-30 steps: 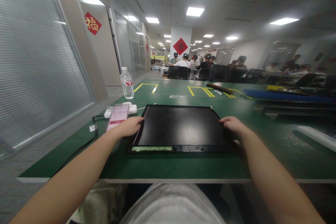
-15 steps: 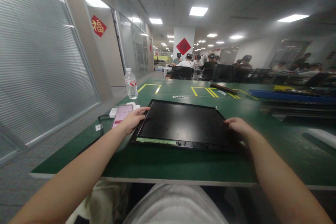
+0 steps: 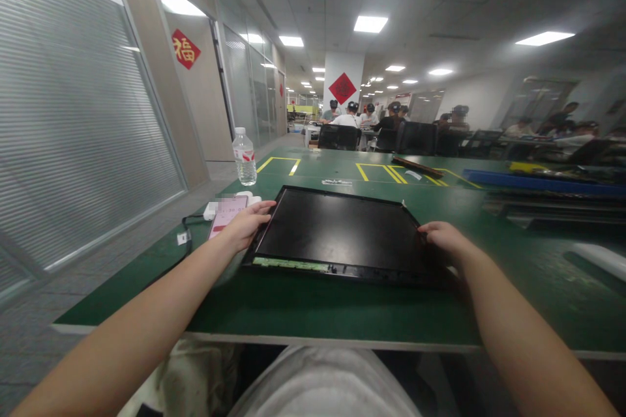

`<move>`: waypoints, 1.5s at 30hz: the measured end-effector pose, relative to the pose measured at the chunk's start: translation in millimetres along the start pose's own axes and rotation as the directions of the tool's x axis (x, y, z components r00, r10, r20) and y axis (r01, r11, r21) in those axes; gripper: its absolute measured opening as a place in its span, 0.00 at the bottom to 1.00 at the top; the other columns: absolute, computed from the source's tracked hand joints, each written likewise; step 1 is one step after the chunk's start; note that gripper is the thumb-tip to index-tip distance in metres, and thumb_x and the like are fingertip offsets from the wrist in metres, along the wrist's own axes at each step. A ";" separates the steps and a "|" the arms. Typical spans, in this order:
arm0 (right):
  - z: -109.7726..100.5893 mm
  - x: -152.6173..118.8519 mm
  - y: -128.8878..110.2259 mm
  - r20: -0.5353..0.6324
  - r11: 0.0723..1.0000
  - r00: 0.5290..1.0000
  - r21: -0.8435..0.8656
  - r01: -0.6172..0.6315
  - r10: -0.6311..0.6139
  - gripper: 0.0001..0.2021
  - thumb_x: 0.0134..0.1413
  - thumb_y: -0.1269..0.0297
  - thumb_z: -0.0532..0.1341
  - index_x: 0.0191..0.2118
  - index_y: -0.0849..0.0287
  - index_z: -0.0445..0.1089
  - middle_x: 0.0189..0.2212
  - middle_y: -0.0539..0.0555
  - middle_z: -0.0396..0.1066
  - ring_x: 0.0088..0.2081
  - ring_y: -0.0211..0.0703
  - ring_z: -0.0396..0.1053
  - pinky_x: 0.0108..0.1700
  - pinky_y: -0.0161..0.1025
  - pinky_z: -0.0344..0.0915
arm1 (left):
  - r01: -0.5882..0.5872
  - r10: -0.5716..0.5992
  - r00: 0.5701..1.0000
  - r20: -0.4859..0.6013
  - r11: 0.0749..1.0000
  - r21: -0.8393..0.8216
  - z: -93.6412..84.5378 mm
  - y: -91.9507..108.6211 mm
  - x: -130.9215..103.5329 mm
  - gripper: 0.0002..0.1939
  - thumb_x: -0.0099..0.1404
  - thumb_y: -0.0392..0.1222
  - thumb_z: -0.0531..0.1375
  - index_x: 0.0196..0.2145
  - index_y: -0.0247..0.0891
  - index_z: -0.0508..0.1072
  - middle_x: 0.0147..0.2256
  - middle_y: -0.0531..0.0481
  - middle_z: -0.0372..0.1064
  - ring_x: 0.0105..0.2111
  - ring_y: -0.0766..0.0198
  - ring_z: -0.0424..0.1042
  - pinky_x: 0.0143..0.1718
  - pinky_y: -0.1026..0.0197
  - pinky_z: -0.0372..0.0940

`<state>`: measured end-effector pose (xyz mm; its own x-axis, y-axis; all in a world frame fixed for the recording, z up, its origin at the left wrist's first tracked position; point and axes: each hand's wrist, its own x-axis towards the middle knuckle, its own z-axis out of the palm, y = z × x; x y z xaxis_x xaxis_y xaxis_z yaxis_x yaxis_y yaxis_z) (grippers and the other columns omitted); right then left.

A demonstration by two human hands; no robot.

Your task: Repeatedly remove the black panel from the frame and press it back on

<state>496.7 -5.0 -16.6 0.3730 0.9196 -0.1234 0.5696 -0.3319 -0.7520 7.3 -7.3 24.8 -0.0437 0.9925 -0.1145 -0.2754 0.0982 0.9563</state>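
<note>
A black display panel in a thin dark frame (image 3: 342, 225) lies on the green table in front of me, its screen side up. A green circuit strip (image 3: 291, 264) runs along the left part of its near edge. My left hand (image 3: 248, 223) grips the panel's left edge, fingers on the rim. On the opposite side, my right hand (image 3: 444, 238) pinches the right edge between thumb and fingers. A small pale tab (image 3: 403, 204) sticks up at the far right corner. The undersides of both grips are hidden.
Left of the panel are a phone (image 3: 229, 214), a cable with a white tag (image 3: 182, 238) and a water bottle (image 3: 244, 156). Farther back lie a dark strip (image 3: 417, 166) and a blue bar (image 3: 528, 179). A white bar (image 3: 601, 259) rests at right. People sit at tables beyond.
My left fingers have shifted slightly back along the panel's left edge. The panel and my right hand look almost unmoved.
</note>
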 end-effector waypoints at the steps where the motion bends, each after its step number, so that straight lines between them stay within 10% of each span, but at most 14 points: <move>1: -0.1 0.2 0.1 -0.002 1.000 1.000 -0.001 0.005 -0.005 0.24 0.34 0.81 0.58 0.42 0.64 0.78 0.34 0.59 0.78 0.34 0.46 0.74 0.38 0.37 0.68 | -0.001 0.001 1.000 -0.002 1.000 0.003 -0.6 -0.8 1.1 0.22 0.49 0.18 0.60 0.40 0.36 0.75 0.43 0.45 0.79 0.24 0.64 0.78 0.21 0.65 0.73; 24: -0.9 -7.0 -8.0 -0.024 1.000 1.000 -0.029 -0.009 0.008 0.23 0.36 0.82 0.59 0.41 0.62 0.80 0.31 0.56 0.77 0.35 0.45 0.74 0.38 0.36 0.68 | -0.007 0.011 1.000 -0.027 0.988 0.153 -5.0 -10.0 4.4 0.24 0.48 0.15 0.60 0.38 0.38 0.77 0.59 0.42 0.70 0.32 0.57 0.81 0.24 0.60 0.75; 45: -3.2 -6.1 -8.6 -0.025 0.999 0.999 -0.045 0.024 -0.025 0.21 0.34 0.82 0.59 0.37 0.60 0.80 0.34 0.56 0.78 0.38 0.46 0.74 0.41 0.36 0.68 | 0.028 -0.023 0.999 -0.028 0.981 0.191 -7.8 -15.5 6.5 0.28 0.43 0.16 0.62 0.40 0.38 0.76 0.49 0.42 0.77 0.29 0.58 0.80 0.24 0.61 0.74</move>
<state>491.9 -8.4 -7.3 0.3765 0.9221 -0.0886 0.6108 -0.3190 -0.7247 3.8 -3.0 7.2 -0.0640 0.9875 -0.1443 -0.0880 0.1384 0.9865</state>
